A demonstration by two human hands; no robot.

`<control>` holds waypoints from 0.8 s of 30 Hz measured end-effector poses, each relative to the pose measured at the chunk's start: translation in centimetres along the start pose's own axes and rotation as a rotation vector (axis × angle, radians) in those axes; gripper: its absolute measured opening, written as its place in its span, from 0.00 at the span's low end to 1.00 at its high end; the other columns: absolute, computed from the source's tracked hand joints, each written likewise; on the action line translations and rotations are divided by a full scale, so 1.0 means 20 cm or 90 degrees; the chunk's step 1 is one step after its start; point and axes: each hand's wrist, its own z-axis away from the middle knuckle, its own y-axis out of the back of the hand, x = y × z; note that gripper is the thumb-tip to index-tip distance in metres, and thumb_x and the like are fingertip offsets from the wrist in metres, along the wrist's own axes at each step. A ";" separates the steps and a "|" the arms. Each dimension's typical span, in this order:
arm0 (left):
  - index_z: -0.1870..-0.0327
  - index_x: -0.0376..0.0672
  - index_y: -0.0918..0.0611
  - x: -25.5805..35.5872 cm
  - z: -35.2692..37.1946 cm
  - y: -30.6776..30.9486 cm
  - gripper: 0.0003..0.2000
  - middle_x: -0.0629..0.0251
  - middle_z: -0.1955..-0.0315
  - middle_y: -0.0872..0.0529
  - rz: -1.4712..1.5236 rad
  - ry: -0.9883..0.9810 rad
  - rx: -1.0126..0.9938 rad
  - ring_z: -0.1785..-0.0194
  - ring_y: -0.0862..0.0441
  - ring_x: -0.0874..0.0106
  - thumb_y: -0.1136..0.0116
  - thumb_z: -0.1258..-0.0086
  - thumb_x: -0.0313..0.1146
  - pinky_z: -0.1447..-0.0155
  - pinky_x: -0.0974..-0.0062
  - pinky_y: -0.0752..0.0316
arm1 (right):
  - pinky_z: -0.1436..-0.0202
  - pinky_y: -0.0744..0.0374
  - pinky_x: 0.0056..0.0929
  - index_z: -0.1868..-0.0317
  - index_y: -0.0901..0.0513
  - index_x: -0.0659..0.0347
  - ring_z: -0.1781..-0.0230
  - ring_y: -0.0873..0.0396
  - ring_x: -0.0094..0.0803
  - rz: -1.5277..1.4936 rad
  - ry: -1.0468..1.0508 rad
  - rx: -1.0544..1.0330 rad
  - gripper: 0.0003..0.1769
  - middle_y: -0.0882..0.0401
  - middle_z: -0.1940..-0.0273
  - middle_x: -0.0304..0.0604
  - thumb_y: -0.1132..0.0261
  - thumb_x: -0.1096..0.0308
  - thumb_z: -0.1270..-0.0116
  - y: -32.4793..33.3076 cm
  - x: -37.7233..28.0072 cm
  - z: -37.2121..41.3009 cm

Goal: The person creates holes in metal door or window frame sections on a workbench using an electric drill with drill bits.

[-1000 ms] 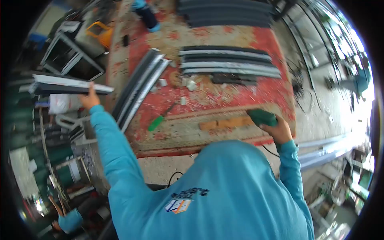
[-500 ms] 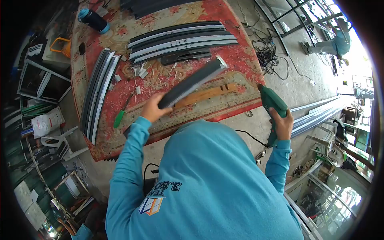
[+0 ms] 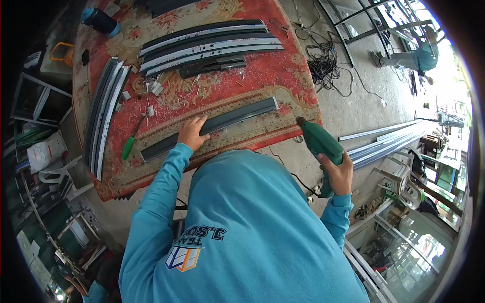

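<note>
Big red patterned carpet-covered worktop [image 3: 262, 86] carrying long dark grey metal profile [image 3: 237, 115], lying flat near front edge. Beyond that edge, green electric drill [image 3: 321, 144], right hand [image 3: 337, 174] fingers clenching its grip. Left hand [image 3: 192, 134] pressing on profile, fingers spread, gripping nothing.

The red carpet [image 3: 283, 86] bears a dark profile [image 3: 237, 115] across its lower middle, a profile stack [image 3: 212, 43] at upper centre, a bundle [image 3: 103, 108] at left, a screwdriver [image 3: 129, 146] lower left, a bottle [image 3: 101, 20] upper left.

My left hand [image 3: 192, 132] on a profile strip [image 3: 227, 120] along the table's [image 3: 283, 81] near edge, screwdriver [image 3: 130, 144] left of it, profile stacks [image 3: 212, 43] behind, power drill [image 3: 321, 144] in my right hand [image 3: 337, 174] past the near right corner.
</note>
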 end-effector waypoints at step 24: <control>0.37 0.49 0.18 0.53 -0.38 -0.12 0.30 0.67 0.39 0.21 -0.018 -0.076 0.046 0.31 0.26 0.61 0.23 0.38 0.50 0.28 0.50 0.26 | 0.50 0.14 0.40 0.35 0.18 0.60 0.55 0.08 0.46 0.316 0.115 -0.222 0.37 0.08 0.58 0.53 0.19 0.55 0.43 -0.25 -0.53 -0.37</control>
